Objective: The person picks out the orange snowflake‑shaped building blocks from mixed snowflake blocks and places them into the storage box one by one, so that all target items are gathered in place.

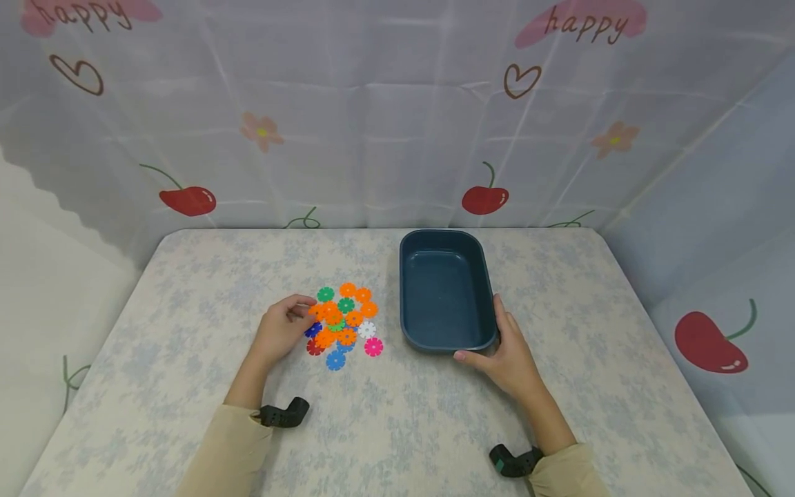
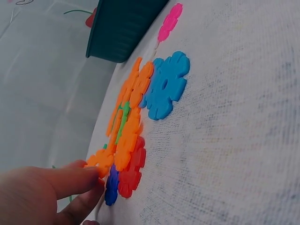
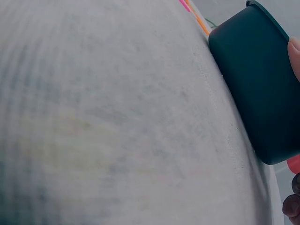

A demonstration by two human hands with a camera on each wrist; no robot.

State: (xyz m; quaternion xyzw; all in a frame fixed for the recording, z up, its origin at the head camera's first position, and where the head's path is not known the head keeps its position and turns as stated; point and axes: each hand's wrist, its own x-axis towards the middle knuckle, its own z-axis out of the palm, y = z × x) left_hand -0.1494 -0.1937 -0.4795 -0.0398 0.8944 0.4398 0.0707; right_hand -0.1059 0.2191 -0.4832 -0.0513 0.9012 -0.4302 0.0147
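Left grip (image 1: 282, 331) is pinching one orange disc (image 2: 100, 160) at the left edge of the disc pile (image 1: 334, 317), which is lying on the counter (image 1: 397, 428), left of the dark blue bin (image 1: 444, 293). Right grip (image 1: 512, 362) is holding the bin's near right corner between thumb and fingers. Handling (judged): discs are looking thin, light, stiff, probably slick, likely sliding over one another; notched rims are offering the best pinch.

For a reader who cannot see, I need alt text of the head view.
A person's left grip pinches an orange disc at the left edge of a colourful disc pile; the right grip holds a dark blue tray by its near right corner. Underneath is a pale patterned table.
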